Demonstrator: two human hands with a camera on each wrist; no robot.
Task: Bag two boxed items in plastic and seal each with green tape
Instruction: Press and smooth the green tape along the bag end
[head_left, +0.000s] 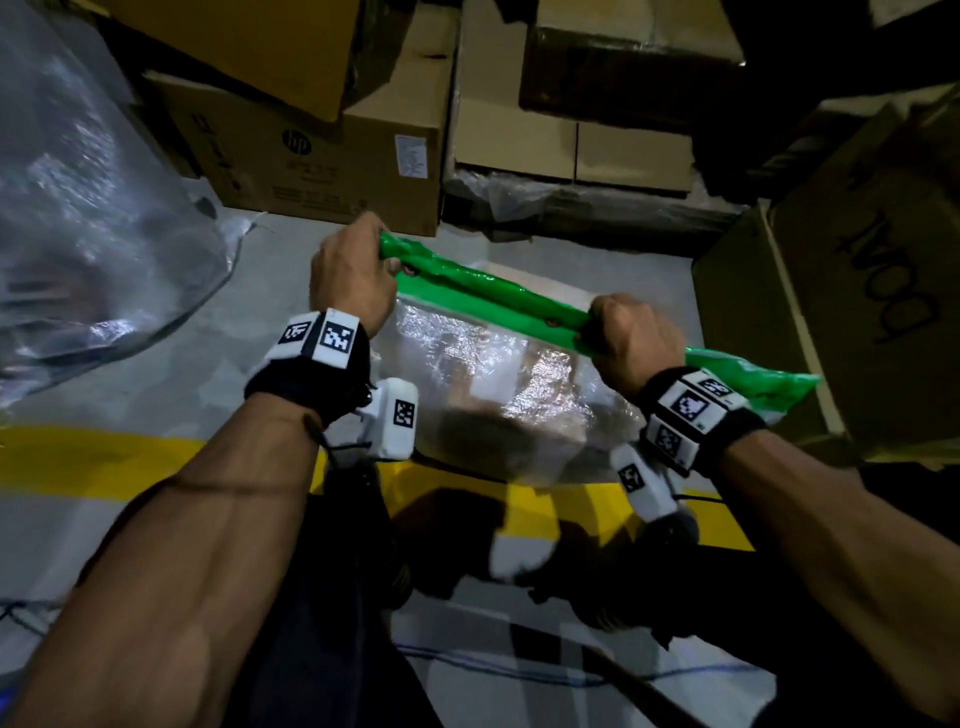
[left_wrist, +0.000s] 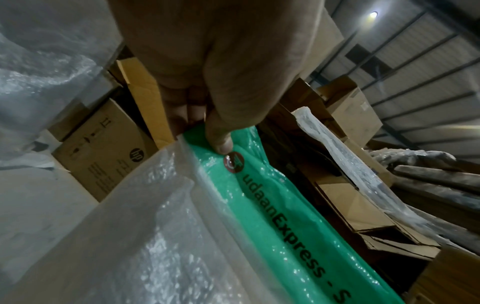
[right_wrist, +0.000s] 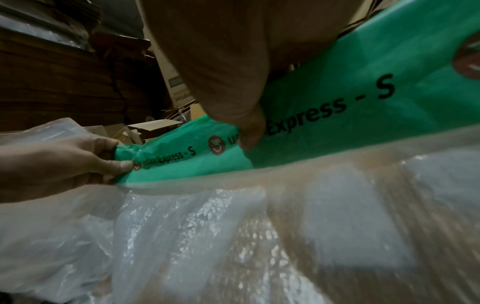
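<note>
A clear plastic bag (head_left: 493, 384) with a brown box (head_left: 519, 431) inside hangs in front of me above the floor. Green printed tape (head_left: 488, 296) runs along its folded top edge. My left hand (head_left: 353, 275) pinches the tape's left end, thumb on the print (left_wrist: 221, 142). My right hand (head_left: 628, 338) grips the tape further right, thumb pressed on it (right_wrist: 249, 135). A loose tail of tape (head_left: 753, 379) sticks out past the right wrist. In the right wrist view the left hand (right_wrist: 78, 162) holds the far end of the tape (right_wrist: 337, 107) above the bag (right_wrist: 233, 236).
Cardboard cartons (head_left: 332, 161) are stacked close behind the bag, and a large marked carton (head_left: 857, 312) stands at the right. A big clear plastic bundle (head_left: 88, 208) fills the left. A yellow floor line (head_left: 93, 457) crosses below my arms.
</note>
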